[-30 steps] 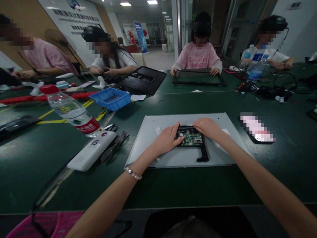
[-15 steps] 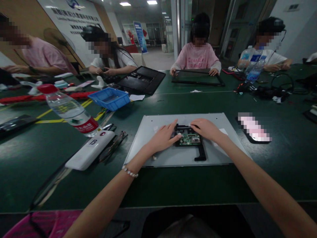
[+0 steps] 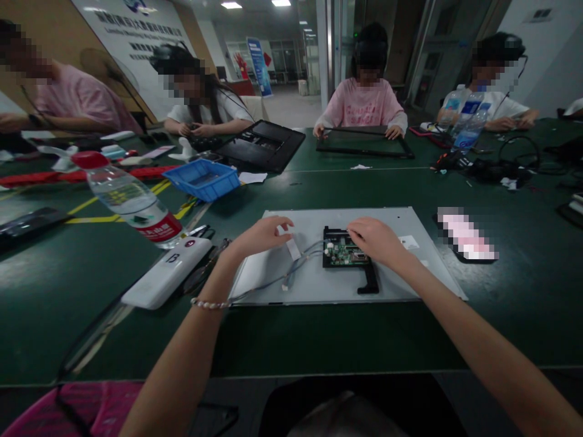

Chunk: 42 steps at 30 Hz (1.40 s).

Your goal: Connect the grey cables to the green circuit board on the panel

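A pale grey panel lies flat on the green table. On it sits a black bracket holding a green circuit board, with thin wires running left from the board. My left hand is over the panel's upper left part, its fingers apart and curved, near a white strip. At the top right of the board, my right hand has its fingertips pressed together; whatever they hold is too small to name.
Left of the panel are a white power bank, a water bottle and a blue basket. A phone lies to the right. Across the table, several people sit; one holds a black frame.
My left hand has left the board and moved left, uncovering the wires and white strip. My right hand has stayed almost in place.
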Tool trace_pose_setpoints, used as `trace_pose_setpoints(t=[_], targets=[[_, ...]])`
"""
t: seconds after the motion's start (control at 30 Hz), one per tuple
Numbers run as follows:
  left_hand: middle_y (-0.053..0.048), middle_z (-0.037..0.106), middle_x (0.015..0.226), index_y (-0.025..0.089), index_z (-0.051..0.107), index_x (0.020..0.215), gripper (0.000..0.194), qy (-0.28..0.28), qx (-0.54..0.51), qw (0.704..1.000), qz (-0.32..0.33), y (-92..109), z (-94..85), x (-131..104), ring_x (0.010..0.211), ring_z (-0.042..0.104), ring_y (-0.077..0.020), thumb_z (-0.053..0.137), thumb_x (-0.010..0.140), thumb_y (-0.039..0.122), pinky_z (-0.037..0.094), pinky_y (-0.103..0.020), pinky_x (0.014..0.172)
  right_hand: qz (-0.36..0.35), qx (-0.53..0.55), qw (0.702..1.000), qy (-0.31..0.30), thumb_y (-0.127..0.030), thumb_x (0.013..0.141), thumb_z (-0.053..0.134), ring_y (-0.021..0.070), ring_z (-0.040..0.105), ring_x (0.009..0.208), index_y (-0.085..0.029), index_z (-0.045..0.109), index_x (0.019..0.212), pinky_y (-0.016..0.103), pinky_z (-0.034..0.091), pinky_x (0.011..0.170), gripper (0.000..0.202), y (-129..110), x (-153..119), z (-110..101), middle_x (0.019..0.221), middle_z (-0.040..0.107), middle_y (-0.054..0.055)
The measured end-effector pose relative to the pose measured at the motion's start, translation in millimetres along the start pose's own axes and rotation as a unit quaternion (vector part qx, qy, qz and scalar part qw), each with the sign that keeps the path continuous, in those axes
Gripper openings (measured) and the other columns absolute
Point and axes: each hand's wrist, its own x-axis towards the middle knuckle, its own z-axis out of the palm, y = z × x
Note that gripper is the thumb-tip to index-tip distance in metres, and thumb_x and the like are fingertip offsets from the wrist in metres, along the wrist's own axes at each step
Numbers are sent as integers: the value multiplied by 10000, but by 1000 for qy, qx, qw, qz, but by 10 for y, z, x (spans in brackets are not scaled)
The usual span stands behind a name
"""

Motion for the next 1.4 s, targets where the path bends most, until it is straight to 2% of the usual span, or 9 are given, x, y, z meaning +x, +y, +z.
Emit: trace_pose_setpoints(t=[0.13,0.37,0.57,0.77,0.9,1.0,1.07,1.2,1.4], targets=[[-28,666,843,171,653,882,212,-58,-41,997,28,26,15,33,769,606,-148,512,792,303,458,-251,726,-5,-3,1000,7,-201,921,395,225,612,946,-161,681,934,370,466,846,290,-15,-11,13,960,696,100],[-37,657,848,145,636,883,234,-35,-231,971,45,190,-134,-34,779,587,-139,551,824,356,452,-251,723,-17,31,999,31,-182,922,401,216,611,976,-158,676,978,381,476,886,281,-124,-23,-38,1011,694,92],[-24,659,818,156,655,874,183,-65,-162,981,79,253,-49,6,736,575,-124,546,817,292,429,-230,682,-128,73,989,3,-228,937,418,196,531,1162,-129,546,1249,380,421,1014,351,-494,-49,-78,1271,588,108],[-25,668,853,165,657,914,184,-80,-111,987,86,247,35,30,735,583,-121,531,807,246,430,-224,672,-235,55,967,-87,-327,938,438,225,457,1257,-72,526,1269,391,362,1069,427,-784,-96,-14,1349,524,148],[-51,639,1016,175,636,1002,259,-7,-93,993,73,283,29,22,782,567,-129,584,778,295,434,-231,679,-245,37,962,-110,-358,927,454,246,475,1237,-60,554,1227,398,373,1051,434,-814,-108,36,1301,561,158],[-41,626,964,172,630,968,236,39,-106,991,72,332,-15,1,760,542,-120,586,790,321,420,-221,662,-248,25,962,-112,-335,925,457,251,516,1186,-55,577,1183,400,388,1025,400,-817,-108,37,1254,591,167],[-25,624,873,166,625,936,214,7,-144,986,85,376,-49,-26,726,533,-112,550,829,335,410,-213,645,-250,26,961,-118,-327,921,466,246,540,1152,-67,594,1149,399,398,1008,369,-824,-110,37,1225,608,166],[4,603,723,162,631,892,218,-137,-181,967,117,454,-59,-68,638,521,-96,523,852,347,384,-199,597,-255,37,957,-130,-313,908,487,244,540,1152,-82,599,1131,402,401,995,339,-843,-118,57,1220,609,164],[-13,616,750,151,604,888,217,-170,-83,979,82,471,49,-39,675,547,-120,578,765,329,375,-218,621,-252,34,958,-137,-345,918,463,230,542,1153,-83,585,1155,382,389,1011,374,-848,-126,71,1233,602,156]])
